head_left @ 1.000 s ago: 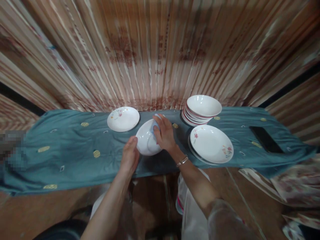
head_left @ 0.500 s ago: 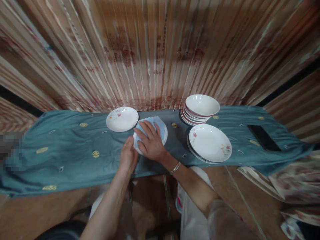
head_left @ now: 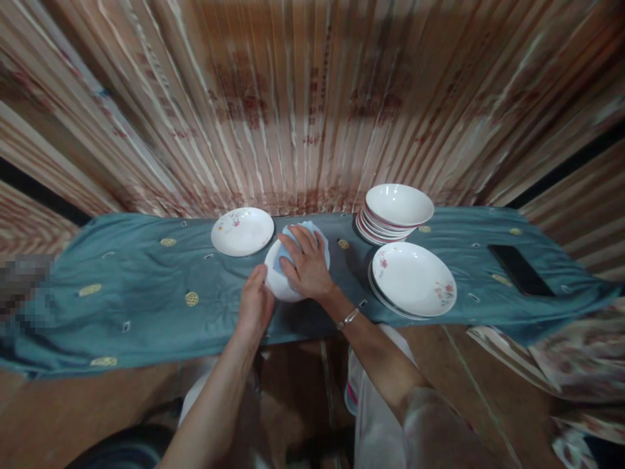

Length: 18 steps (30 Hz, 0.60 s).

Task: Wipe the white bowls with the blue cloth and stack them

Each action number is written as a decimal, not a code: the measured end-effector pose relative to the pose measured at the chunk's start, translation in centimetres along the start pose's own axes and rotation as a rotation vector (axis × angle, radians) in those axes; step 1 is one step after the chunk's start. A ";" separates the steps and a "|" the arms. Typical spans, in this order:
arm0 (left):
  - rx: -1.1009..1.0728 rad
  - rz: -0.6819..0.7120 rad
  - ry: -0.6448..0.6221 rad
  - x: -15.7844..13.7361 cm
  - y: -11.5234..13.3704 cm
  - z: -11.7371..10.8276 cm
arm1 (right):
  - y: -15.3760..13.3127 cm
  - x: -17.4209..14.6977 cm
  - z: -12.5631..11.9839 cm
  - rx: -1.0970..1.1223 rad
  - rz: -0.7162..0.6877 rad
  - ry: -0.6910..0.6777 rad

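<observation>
In the middle of the cloth-covered table, my left hand (head_left: 256, 296) grips the left rim of a white bowl (head_left: 282, 281), thumb on the edge and fingers curled beneath. My right hand (head_left: 308, 266) presses a light blue cloth (head_left: 319, 236) onto the bowl's inside, toward its right and far part, with fingers bent over the fabric. The bowl's right wall is partly hidden by the cloth and hand. A white plate with a floral print (head_left: 243, 232) lies just beyond, to the left of the bowl.
To the right rise a stack of white bowls with red rims (head_left: 398, 205) and, nearer me, a short stack of floral plates (head_left: 414, 280). A black phone (head_left: 520, 270) lies farther right on the teal tablecloth (head_left: 151, 312). A pleated curtain (head_left: 293, 117) hangs behind the table.
My right hand and the blue cloth have shifted right across the bowl, uncovering more of its left side. The left hand keeps its grip on the rim.
</observation>
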<state>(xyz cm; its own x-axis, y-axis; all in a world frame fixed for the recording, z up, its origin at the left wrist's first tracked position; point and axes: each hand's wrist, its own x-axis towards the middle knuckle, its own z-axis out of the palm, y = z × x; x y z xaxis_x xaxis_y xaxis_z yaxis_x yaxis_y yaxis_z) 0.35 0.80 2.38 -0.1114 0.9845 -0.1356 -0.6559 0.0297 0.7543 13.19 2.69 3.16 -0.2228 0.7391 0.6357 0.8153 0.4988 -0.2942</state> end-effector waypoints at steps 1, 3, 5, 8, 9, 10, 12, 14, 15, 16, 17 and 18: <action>-0.002 0.001 0.002 -0.1 0.1 0.1 | 0.1 0.0 0.1 0.009 0.010 0.003; -0.003 -0.004 0.004 -0.2 0.2 0.1 | 0.2 0.1 0.3 0.026 0.037 0.010; -0.005 -0.019 0.008 -0.3 0.3 0.2 | 0.4 0.2 0.4 0.039 0.068 0.023; -0.015 -0.041 0.011 -0.4 0.4 0.2 | 0.8 0.2 0.6 0.054 0.096 0.044; -0.019 -0.046 0.013 -0.4 0.4 0.2 | 0.9 0.2 0.6 0.059 0.102 0.047; -0.021 -0.051 0.016 -0.4 0.5 0.3 | 1.0 0.2 0.7 0.064 0.110 0.047; -0.024 -0.059 0.026 -0.5 0.5 0.3 | 1.2 0.1 0.8 0.072 0.133 0.044; -0.027 -0.063 0.038 -0.5 0.6 0.3 | 1.4 0.0 1.1 0.079 0.159 0.038; -0.028 -0.065 0.039 -0.5 0.6 0.2 | 1.6 0.0 1.2 0.083 0.174 0.036; -0.028 -0.066 0.038 -0.4 0.5 0.1 | 1.7 0.0 1.4 0.089 0.190 0.033; -0.030 -0.068 0.038 -0.4 0.5 0.0 | 1.9 -0.1 1.5 0.099 0.206 0.030; -0.034 -0.067 0.041 -0.3 0.4 -0.1 | 2.0 -0.2 1.6 0.112 0.223 0.026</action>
<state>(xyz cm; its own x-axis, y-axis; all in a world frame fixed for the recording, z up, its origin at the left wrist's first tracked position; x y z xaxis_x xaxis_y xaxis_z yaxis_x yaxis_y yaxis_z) 0.00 0.49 2.65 -0.0958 0.9726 -0.2117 -0.6879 0.0890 0.7203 14.01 4.33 1.29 -0.0295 0.8254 0.5638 0.7782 0.3729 -0.5053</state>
